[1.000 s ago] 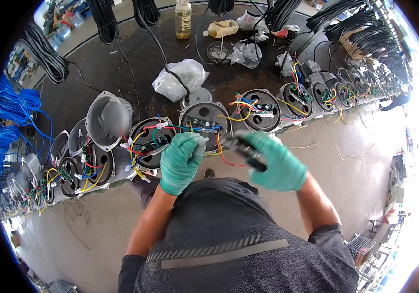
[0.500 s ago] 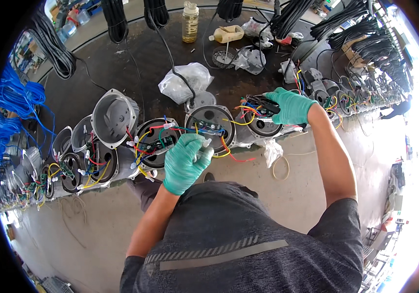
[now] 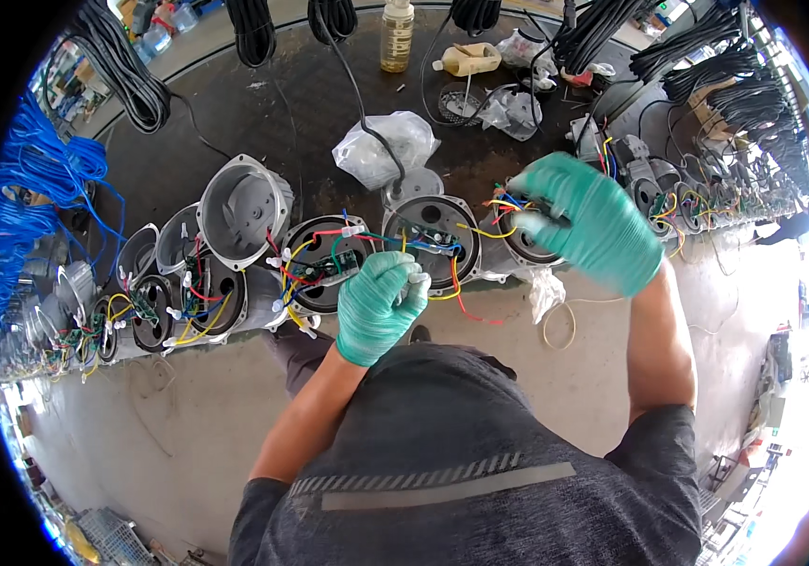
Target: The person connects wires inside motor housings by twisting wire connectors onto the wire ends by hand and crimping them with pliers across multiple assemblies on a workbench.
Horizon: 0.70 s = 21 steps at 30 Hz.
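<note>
My left hand (image 3: 381, 307), in a green glove, is a closed fist at the front rim of a round black motor housing (image 3: 433, 245) with coloured wires. A small white connector (image 3: 414, 277) sticks out of the top of the fist. Left of it sits a similar housing with a green circuit board (image 3: 324, 266). My right hand (image 3: 588, 222), also gloved, is blurred and raised over the neighbouring housing (image 3: 513, 236) on the right. Its fingers are curled, and I cannot make out whether they hold anything.
A row of wired round housings curves along the bench edge. An empty grey metal housing (image 3: 244, 212) stands tilted at the left. A clear plastic bag (image 3: 381, 151), a bottle (image 3: 397, 38), hanging black cable coils (image 3: 126, 66) and blue cable bundles (image 3: 36, 198) surround the bench.
My right hand left the middle housing, reached out to the housing on the right and has now lifted back a little. My left fist stayed by the middle housing.
</note>
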Tool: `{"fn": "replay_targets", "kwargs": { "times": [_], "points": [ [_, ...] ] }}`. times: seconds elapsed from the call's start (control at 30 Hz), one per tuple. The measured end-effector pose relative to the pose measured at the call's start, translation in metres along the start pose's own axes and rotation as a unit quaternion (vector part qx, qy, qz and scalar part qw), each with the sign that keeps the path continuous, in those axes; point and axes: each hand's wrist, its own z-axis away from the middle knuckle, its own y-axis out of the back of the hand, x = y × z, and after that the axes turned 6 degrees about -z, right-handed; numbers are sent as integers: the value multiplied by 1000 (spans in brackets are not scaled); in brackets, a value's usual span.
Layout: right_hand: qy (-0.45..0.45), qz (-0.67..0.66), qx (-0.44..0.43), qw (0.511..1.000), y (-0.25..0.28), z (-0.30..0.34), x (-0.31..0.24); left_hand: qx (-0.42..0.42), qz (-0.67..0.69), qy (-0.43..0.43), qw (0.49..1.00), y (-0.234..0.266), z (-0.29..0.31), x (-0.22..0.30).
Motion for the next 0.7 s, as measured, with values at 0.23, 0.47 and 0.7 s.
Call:
{"fn": "replay_targets", "kwargs": {
  "times": [0.23,0.47,0.7],
  "points": [
    [127,10,87,988,-84,-20,-30,10,-8,-19,1000,1,0,-3],
    [-51,-49,239,968,-105,-11,-17,3,-41,-5,999,2,0,2],
    [-79,-349,187,915,-120,-3,-29,-12,-39,-11,999,5,-4,4]
  ]
}}
